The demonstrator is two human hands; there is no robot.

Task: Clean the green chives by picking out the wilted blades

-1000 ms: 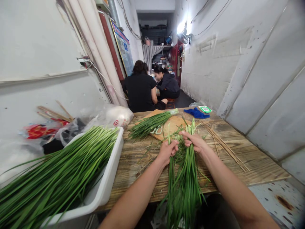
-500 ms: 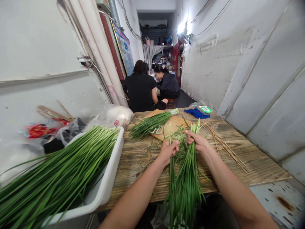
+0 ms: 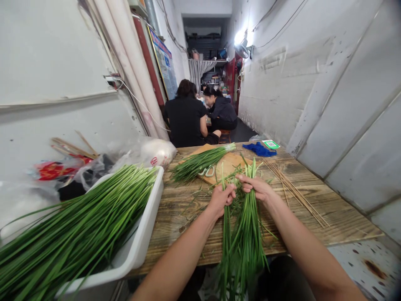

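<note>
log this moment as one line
left hand: holding thin green bunch; right hand: holding thicker bunch; table: sticks, blue cloth; left side: white tub of greens

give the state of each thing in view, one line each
Left hand, closed on a thin green bunch
Right hand, closed on a thicker green bunch
White tub, filled with long green stalks
Wooden board, partly covered by a green bundle
Blue cloth, crumpled
Thin sticks, lying loose
Light, lit

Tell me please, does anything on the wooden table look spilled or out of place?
Yes: loose green scraps lie scattered on the table around the left hand and onto the cutting board, untidy beside the neatly gathered bundle there.
</note>
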